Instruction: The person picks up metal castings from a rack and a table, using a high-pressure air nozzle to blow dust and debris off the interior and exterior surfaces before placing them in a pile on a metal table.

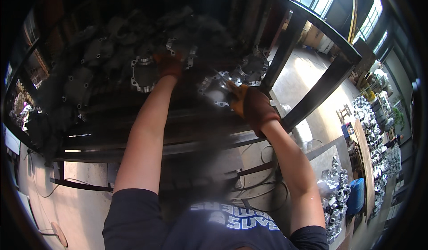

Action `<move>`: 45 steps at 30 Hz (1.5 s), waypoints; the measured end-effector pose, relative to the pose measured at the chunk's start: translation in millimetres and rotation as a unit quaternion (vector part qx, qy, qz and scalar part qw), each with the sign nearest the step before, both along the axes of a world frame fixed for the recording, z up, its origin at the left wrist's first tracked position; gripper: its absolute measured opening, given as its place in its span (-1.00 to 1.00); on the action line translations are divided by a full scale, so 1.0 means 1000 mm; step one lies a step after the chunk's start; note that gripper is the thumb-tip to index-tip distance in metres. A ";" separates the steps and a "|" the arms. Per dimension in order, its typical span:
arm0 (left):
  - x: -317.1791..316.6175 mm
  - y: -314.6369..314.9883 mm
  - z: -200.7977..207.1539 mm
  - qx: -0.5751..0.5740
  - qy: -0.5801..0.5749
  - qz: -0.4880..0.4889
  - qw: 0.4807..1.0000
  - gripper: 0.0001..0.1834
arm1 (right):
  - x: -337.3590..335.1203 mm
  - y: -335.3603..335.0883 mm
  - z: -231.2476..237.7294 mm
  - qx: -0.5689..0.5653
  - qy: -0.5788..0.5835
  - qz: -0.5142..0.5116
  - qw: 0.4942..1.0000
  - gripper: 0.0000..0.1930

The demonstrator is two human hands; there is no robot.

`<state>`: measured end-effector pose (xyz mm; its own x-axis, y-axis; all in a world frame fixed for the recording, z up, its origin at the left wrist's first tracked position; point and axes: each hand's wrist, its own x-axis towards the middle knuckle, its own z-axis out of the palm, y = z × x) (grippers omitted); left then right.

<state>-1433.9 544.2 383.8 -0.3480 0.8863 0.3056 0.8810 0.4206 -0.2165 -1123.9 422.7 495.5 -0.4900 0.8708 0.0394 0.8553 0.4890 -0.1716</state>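
Observation:
Both hands wear brown and yellow-orange work gloves and reach into a dark, framed metal workspace. My left hand point(170, 65) is in deep shadow beside a squarish metal casting point(134, 75) with a bright machined rim; its fingers are too dark to make out. Farther right, my right hand point(255, 105) closes on the right edge of another metal casting point(206, 86), whose rim has bolt holes. A thin bright sliver shows by its fingertips, too small to name. More castings point(255, 67) lie just beyond that hand.
Shadowed castings point(93, 54) pile up at the back left. A dark steel frame post point(318, 92) slants along the right side. Beyond it, metal parts point(334, 185) heap on the floor near a blue container point(356, 196). Cables point(267, 185) run below the frame.

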 end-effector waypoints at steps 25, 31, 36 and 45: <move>-0.153 -0.129 0.054 0.358 -0.676 -0.496 0.412 -0.73 | 0.087 -0.122 0.014 -0.105 0.394 0.156 0.900 -0.51; -0.061 -0.195 0.091 0.339 -0.736 -0.560 0.173 -0.68 | 0.086 -0.161 0.032 0.017 0.313 0.130 0.941 -0.64; -0.065 -0.228 0.098 0.442 -0.709 -0.515 0.194 -0.68 | 0.117 -0.189 0.008 -0.135 0.327 0.038 0.935 -0.58; 0.028 -0.298 0.097 0.314 -0.793 -0.509 0.114 -0.69 | 0.205 -0.241 -0.025 -0.219 0.438 -0.011 0.872 -0.48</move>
<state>-1406.4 245.9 481.2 -0.2215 0.6905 0.6885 -0.7367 -0.5811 0.3458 -919.0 182.2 470.9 -0.4226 0.9048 0.0518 0.3102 0.1981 -0.9298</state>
